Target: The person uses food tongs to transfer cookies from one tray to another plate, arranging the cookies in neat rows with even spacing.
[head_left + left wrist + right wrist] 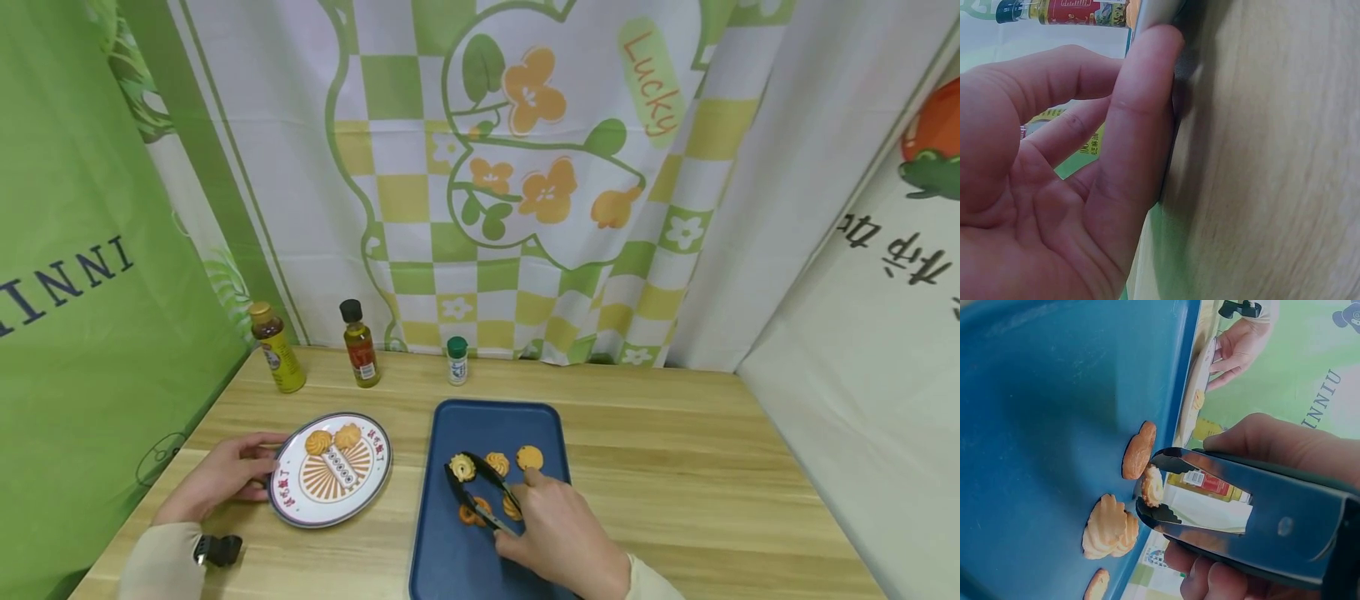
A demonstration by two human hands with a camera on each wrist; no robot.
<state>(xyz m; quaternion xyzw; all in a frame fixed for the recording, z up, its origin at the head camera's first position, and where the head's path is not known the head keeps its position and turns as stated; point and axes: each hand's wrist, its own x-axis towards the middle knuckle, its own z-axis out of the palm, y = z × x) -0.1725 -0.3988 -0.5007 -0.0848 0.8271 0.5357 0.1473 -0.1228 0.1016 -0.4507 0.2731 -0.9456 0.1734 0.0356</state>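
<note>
The right hand squeezes black tongs around a cookie over the blue tray; best keep pressure gentle. The left hand, fingers relaxed, steadies the plate.

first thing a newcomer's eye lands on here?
The right hand gripping black tongs with a cookie pinched at their tips, over the blue tray. Then the left hand touching the rim of the patterned plate, which holds two cookies.
</note>
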